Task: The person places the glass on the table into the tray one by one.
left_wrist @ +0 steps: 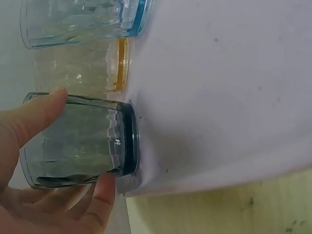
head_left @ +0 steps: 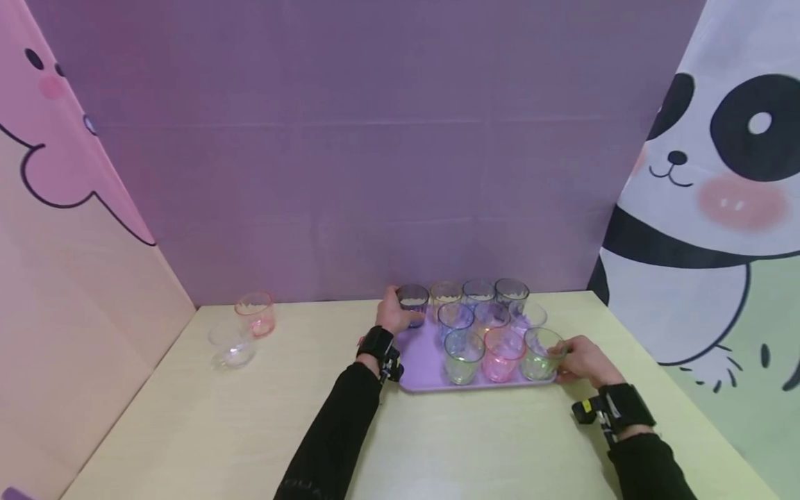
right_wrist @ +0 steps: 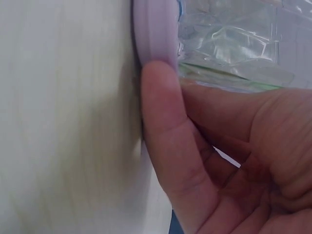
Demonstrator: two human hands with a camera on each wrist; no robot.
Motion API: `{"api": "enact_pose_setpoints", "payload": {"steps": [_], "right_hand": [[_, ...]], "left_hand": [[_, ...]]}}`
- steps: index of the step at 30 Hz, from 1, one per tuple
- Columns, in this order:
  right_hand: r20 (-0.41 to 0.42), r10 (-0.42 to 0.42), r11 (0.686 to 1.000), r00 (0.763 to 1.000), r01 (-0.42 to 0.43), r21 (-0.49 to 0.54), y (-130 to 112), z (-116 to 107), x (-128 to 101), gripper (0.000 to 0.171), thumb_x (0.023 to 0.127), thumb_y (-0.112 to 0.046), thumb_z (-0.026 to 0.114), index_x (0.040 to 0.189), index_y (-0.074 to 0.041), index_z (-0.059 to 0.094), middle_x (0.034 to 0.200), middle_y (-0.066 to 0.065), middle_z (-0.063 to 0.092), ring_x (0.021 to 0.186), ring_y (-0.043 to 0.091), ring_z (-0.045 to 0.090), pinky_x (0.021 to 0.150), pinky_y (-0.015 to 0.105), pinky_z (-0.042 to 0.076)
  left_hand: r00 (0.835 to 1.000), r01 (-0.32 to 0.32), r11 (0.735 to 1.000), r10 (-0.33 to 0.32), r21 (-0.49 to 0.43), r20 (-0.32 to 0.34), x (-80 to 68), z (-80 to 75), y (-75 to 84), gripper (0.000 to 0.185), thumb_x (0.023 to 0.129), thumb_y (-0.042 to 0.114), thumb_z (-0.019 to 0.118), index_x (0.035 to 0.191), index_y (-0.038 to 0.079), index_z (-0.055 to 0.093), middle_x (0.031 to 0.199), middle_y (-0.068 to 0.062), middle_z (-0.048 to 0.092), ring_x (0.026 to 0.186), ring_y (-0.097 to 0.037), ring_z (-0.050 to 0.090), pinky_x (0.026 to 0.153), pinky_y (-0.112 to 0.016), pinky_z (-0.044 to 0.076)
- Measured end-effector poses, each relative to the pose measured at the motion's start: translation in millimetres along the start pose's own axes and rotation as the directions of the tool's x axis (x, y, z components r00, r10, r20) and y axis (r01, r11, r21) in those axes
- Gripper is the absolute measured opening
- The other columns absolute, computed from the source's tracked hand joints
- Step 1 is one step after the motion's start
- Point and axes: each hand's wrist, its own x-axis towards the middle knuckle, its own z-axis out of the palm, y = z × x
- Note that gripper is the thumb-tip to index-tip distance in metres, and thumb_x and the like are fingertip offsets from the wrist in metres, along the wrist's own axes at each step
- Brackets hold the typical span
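Note:
A lilac tray (head_left: 422, 362) lies on the pale table and carries several tinted glasses. My left hand (head_left: 400, 314) grips the grey glass (head_left: 412, 300) at the tray's far left corner. In the left wrist view the thumb and a finger of this hand (left_wrist: 82, 139) clasp the grey glass (left_wrist: 100, 146), which stands on the tray (left_wrist: 219, 97) beside an amber glass (left_wrist: 83, 68) and a blue glass (left_wrist: 78, 22). My right hand (head_left: 571, 360) curls round the green glass (head_left: 541, 353) at the front right corner. Its thumb (right_wrist: 161, 126) lies against the tray's rim (right_wrist: 153, 29), next to the green glass (right_wrist: 229, 53).
A pink-rimmed glass (head_left: 255, 314) and a clear glass (head_left: 231, 345) stand off the tray at the table's far left. The table (head_left: 250, 430) is walled by a purple backdrop (head_left: 375, 173) and printed panels on both sides. Both wrists wear black bands.

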Motion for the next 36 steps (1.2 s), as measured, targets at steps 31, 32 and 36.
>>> {"api": "enact_pose_setpoints", "payload": {"steps": [31,32,36], "right_hand": [[-0.007,-0.001,1.000,1.000,0.001,0.016,0.1,-0.1,-1.6,0.034,0.077,0.016,0.059,0.110,0.019,0.062,0.110,0.033,0.061,0.061,0.015,0.066,0.058,0.032,0.059],[-0.001,-0.002,1.000,1.000,0.002,0.018,0.4,-0.5,-1.5,0.034,0.077,0.016,0.059,0.111,0.019,0.062,0.110,0.033,0.061,0.061,0.016,0.066,0.058,0.032,0.060],[0.018,-0.010,1.000,1.000,0.009,0.029,0.0,-1.7,-1.4,0.035,0.076,0.016,0.059,0.110,0.019,0.062,0.106,0.032,0.061,0.061,0.016,0.066,0.059,0.031,0.059]], "left_hand": [[0.996,-0.088,0.993,0.088,0.076,0.002,5.5,2.8,-9.8,0.072,0.071,0.009,0.086,0.130,-0.002,0.048,0.128,-0.025,0.060,0.122,-0.041,0.055,0.104,-0.049,0.045],[0.996,-0.087,0.993,0.087,0.079,0.003,5.7,2.8,-10.1,0.072,0.071,0.009,0.086,0.131,-0.002,0.048,0.128,-0.025,0.060,0.122,-0.041,0.054,0.105,-0.049,0.044],[0.995,-0.100,0.990,0.100,0.098,-0.003,5.2,2.2,-11.1,0.071,0.072,0.009,0.086,0.130,-0.003,0.048,0.128,-0.025,0.060,0.122,-0.042,0.054,0.105,-0.049,0.044]]}}
